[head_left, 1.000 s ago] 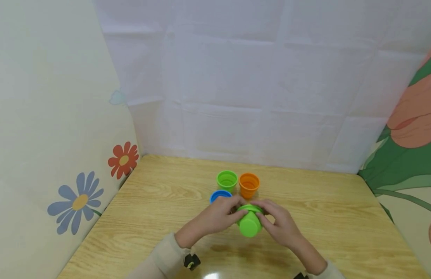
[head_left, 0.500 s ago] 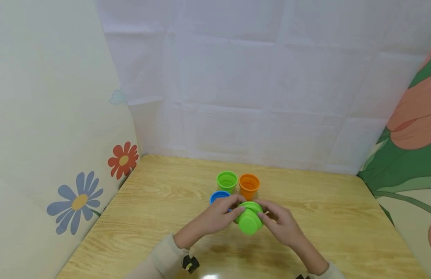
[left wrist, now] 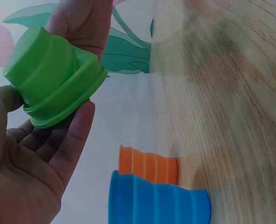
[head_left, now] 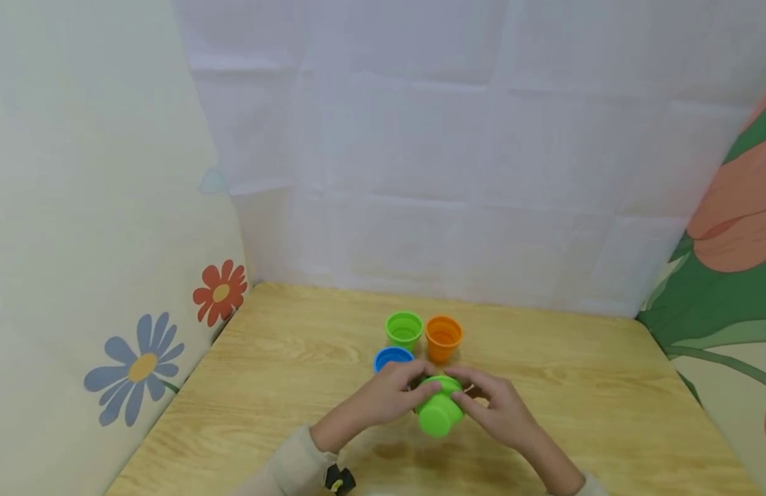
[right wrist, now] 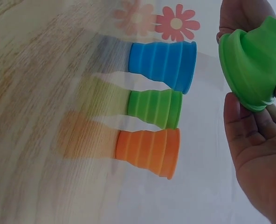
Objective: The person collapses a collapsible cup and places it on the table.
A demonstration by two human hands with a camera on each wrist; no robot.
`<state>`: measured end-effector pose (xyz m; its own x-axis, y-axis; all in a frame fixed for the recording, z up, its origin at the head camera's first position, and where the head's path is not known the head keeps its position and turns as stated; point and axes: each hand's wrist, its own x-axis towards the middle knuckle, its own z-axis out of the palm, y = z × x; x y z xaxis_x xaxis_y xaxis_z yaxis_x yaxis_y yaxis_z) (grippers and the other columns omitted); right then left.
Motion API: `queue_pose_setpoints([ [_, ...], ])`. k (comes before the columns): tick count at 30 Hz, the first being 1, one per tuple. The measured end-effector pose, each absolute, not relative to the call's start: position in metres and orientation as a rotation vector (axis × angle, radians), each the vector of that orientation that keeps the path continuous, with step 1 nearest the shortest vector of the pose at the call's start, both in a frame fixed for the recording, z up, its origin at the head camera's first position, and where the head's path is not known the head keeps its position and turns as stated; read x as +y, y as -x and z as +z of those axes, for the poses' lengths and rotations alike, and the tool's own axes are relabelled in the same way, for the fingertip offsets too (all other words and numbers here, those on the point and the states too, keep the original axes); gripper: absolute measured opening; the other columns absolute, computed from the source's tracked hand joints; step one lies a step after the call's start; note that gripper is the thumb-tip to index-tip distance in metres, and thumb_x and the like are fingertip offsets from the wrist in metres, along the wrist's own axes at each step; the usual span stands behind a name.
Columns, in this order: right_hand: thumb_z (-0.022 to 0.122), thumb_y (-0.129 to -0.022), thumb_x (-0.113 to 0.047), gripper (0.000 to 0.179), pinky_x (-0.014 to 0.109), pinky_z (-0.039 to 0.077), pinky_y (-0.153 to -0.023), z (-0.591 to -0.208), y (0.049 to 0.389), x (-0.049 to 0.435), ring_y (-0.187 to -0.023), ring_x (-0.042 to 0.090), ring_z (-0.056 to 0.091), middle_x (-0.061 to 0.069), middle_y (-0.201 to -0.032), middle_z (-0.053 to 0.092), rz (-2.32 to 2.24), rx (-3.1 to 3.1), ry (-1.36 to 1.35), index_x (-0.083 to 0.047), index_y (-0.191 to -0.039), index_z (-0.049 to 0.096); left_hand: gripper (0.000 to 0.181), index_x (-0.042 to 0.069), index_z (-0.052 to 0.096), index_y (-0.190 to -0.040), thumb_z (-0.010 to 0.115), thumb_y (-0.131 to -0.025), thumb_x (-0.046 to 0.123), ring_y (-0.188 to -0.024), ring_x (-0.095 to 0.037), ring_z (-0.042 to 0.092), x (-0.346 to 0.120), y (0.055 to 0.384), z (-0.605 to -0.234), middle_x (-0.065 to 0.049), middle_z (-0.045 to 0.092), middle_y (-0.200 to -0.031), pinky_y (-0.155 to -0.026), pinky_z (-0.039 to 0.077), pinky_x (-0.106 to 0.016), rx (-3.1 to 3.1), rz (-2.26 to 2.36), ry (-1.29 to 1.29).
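Note:
Between both hands, above the table, a green collapsible cup (head_left: 441, 411) is held with its base tilted toward me and its wall partly folded askew near the rim. My left hand (head_left: 392, 394) grips it from the left, thumb on the wall and fingers under the rim, as the left wrist view shows with the cup (left wrist: 54, 79). On the other side my right hand (head_left: 499, 412) pinches the rim area between thumb and fingers. A blue cup (right wrist: 162, 65) stands just beyond my left hand, partly hidden by it in the head view.
Past the hands, a second green cup (head_left: 404, 331) and an orange cup (head_left: 443, 337) stand upright side by side on the wooden table (head_left: 284, 386). A white cloth (head_left: 420, 151) hangs behind, with flower-patterned panels (head_left: 141, 365) at the sides.
The held green cup has tilted and turned a little, and its fold near the rim has shifted. Both hands keep their hold. The head view has tipped slightly upward.

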<state>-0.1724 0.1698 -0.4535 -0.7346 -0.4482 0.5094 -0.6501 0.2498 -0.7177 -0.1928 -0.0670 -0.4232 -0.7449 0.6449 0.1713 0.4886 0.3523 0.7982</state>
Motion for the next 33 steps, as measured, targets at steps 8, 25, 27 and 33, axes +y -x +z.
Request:
queue_pose_setpoints([
  [8,0.058,-0.1,0.0,0.035,0.032,0.06,-0.083,-0.4546,0.1704,0.1739,-0.105,0.01,0.064,0.016,-0.123,0.067,1.693,-2.322,-0.987,0.003,-0.135,0.057,0.019,0.009,0.063,-0.114,0.053,-0.107,0.024,-0.072,-0.003,0.06,-0.0671,0.191,-0.4276,0.003,0.066,-0.091,-0.064,0.055,-0.022,2.439,1.444,-1.003],
  [25,0.052,-0.101,0.007,0.044,0.03,0.057,-0.092,-0.4588,0.1722,0.1783,-0.112,0.011,0.061,0.014,-0.127,0.062,1.936,-2.175,-1.165,0.011,-0.143,0.043,0.017,0.011,0.059,-0.113,0.051,-0.108,0.025,-0.074,-0.004,0.056,-0.0683,0.1931,-0.4309,0.004,0.065,-0.089,-0.067,0.049,-0.022,2.468,1.477,-0.981],
  [27,0.053,-0.101,0.006,0.043,0.031,0.057,-0.091,-0.4599,0.1725,0.1775,-0.111,0.011,0.061,0.013,-0.126,0.062,1.919,-2.193,-1.145,0.012,-0.142,0.044,0.018,0.01,0.06,-0.112,0.053,-0.107,0.026,-0.074,-0.003,0.058,-0.069,0.1937,-0.4305,0.003,0.067,-0.091,-0.067,0.05,-0.022,2.443,1.463,-0.975],
  [33,0.058,-0.1,0.003,0.04,0.032,0.059,-0.086,-0.4595,0.1727,0.1764,-0.105,0.009,0.062,0.014,-0.125,0.064,1.848,-2.263,-1.063,0.009,-0.138,0.051,0.022,0.008,0.061,-0.111,0.058,-0.104,0.029,-0.073,-0.004,0.064,-0.0689,0.1935,-0.428,-0.002,0.071,-0.093,-0.064,0.056,-0.023,2.35,1.437,-0.962],
])
